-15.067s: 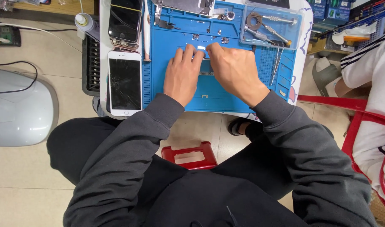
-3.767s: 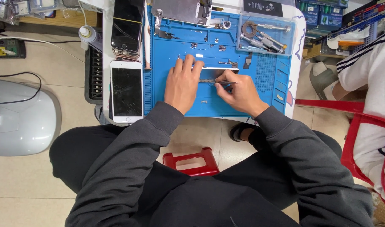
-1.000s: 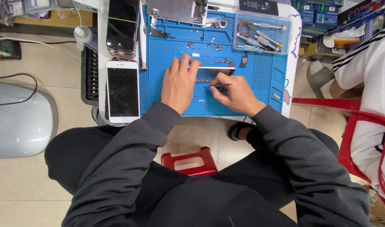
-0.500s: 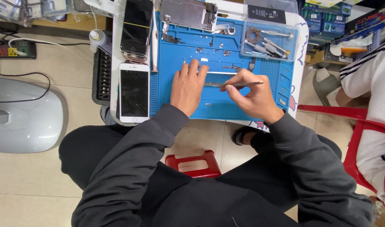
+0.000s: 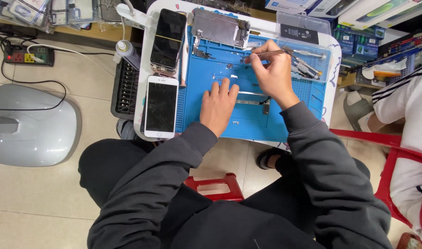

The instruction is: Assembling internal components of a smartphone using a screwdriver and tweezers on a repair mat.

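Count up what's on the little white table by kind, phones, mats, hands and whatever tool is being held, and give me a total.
Phones lying face up: 2, a white one and a dark one
Blue work mat: 1
Opened phone panel: 1
Hands: 2, left hand flat on the mat, right hand pinching tweezers
Tweezers in hand: 1
Total: 7

There is a single view, from a camera worn on the person's head, looking almost straight down. It sits well above the small white table (image 5: 148, 117) and the blue work mat (image 5: 248, 124) — the table's far edge runs along the top of the frame, the person's dark sleeves and lap fill the bottom. It stands far enough off to take in tiled floor (image 5: 31, 198) on the left and a red chair (image 5: 391, 157) at right.
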